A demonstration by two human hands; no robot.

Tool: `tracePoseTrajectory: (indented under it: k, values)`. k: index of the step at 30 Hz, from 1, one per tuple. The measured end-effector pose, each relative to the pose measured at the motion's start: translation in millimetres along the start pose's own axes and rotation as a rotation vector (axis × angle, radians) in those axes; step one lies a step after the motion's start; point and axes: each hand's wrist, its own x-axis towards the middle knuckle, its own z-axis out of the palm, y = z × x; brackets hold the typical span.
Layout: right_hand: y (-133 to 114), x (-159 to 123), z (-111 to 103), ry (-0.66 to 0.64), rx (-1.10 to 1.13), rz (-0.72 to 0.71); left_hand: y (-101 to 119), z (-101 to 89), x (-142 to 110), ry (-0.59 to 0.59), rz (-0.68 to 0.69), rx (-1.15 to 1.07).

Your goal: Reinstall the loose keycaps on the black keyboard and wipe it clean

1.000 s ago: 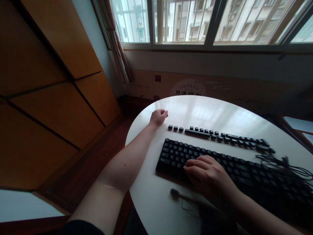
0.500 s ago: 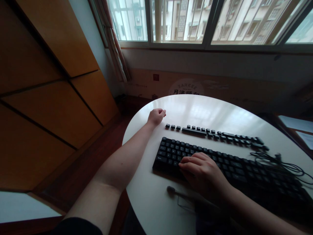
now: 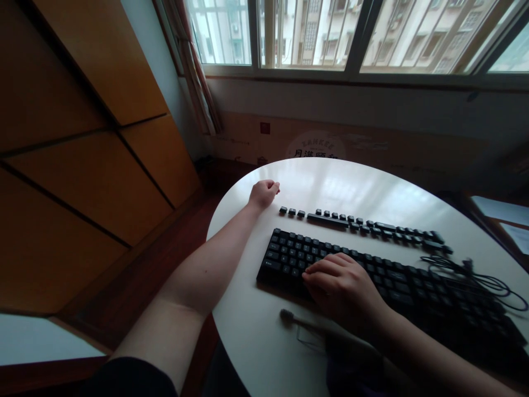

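Note:
A black keyboard [image 3: 285, 251] lies across the white round table [image 3: 239, 309]. My right hand [image 3: 345, 284] rests over its near edge, thumb and fingers drawn together at the bottom row of keys; whatever is under the fingertips is hidden. Off to the upper left, my left hand [image 3: 263, 194] lies on the table curled into a fist, and its inside cannot be seen. Between the fist and the keyboard's far side run loose black keycaps [image 3: 362, 227] in two lines, with a long spacebar [image 3: 328, 220] among them.
A brush [image 3: 289, 316] and a thin wire tool [image 3: 308, 343] lie on the near side. Something dark purple [image 3: 351, 366] sits under my right forearm. The coiled cable [image 3: 483, 278] is at the right. Wooden cabinets [image 3: 136, 187] stand beyond the table's left edge.
The whole view has shifted slightly with my head. Both hands keep about the same places and poses, the left in a fist, the right at the keyboard's bottom row.

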Motion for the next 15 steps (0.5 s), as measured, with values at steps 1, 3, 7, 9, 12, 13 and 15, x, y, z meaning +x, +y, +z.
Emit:
tracePoseTrajectory:
  k: [1,3,7,9,12,13,15]
  values:
    - [1,-1,1,0.007,0.008,0.005,0,-0.1,0,-0.001,0.002,0.0]
    - [3,-2,2,0.025,0.047,0.032,1,-0.5,0,-0.001,0.004,0.0]
    - [11,-5,-4,0.053,0.241,0.208,2,-0.8,-1,0.0,-0.001,-0.002]
    - [14,-4,-9,0.024,0.331,0.302,2,-0.4,-1,-0.003,-0.004,-0.005]
    - [15,-3,-14,-0.021,0.38,0.349,2,0.6,0,-0.009,-0.009,-0.012]
    - [15,-2,-14,-0.028,0.376,0.345,2,0.9,0,-0.011,-0.01,-0.014]
    - [14,-2,-11,-0.031,0.354,0.327,2,1.4,0,-0.013,-0.011,-0.017]
